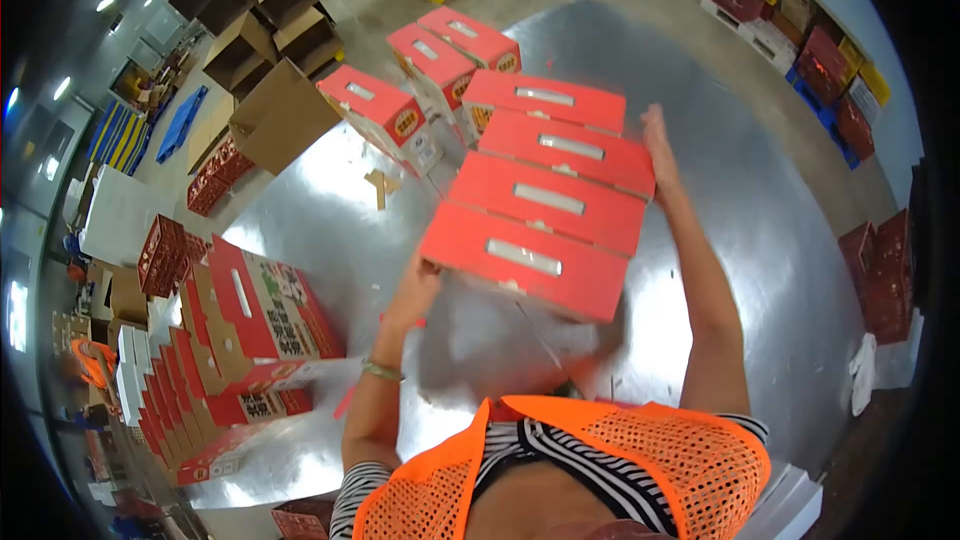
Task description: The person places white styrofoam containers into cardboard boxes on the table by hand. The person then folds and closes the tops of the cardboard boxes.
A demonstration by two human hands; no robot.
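Your left hand (420, 285): fingers bent at the nearest carton's near-left corner; grip hidden, can't tell.
Your right hand (661, 150): straight-fingered, palm along the row's right side.
Four red cartons (530, 177): between your hands over the table (735, 140); 2 o'clock from left, 8–9 from right; each long axis roughly 9:30–3:30.
Nearer hand: left to closest carton, right to farther ones.
Three red cartons (445, 66), row's 10–11 o'clock: round badges (406, 123), lettering too small.
Carton stack (235, 340), left hand's 8 o'clock: bold dark characters, illegible.

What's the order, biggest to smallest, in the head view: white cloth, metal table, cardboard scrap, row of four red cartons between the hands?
1. Metal table
2. Row of four red cartons
3. White cloth
4. Cardboard scrap
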